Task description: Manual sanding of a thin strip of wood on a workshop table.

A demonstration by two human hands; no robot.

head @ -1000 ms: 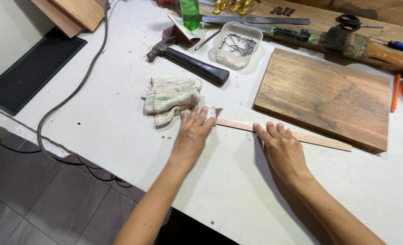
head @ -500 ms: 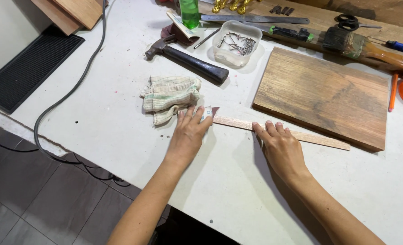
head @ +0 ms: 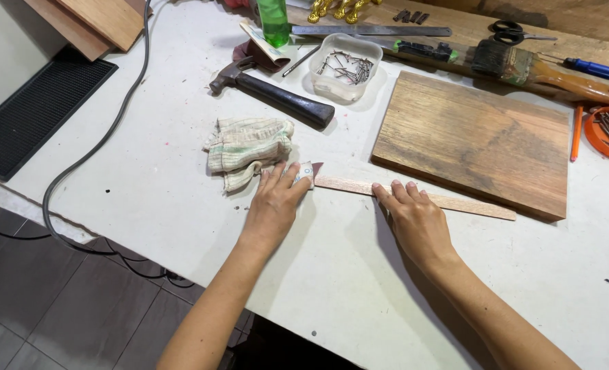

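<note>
On the white desk (head: 147, 171), the left hand (head: 273, 202) presses a small sanding pad (head: 306, 171) flat-fingered against the thin wooden strip (head: 455, 203). The right hand (head: 414, 219), at 3 o'clock of it, lies open, pinning the strip.

Left hand (head: 273, 202), right hand (head: 416, 220), palms down.

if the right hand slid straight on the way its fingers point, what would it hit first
The right hand already has its fingertips on the thin wood strip. Past that, the first thing in line looks to be the near edge of the wooden board.
</note>
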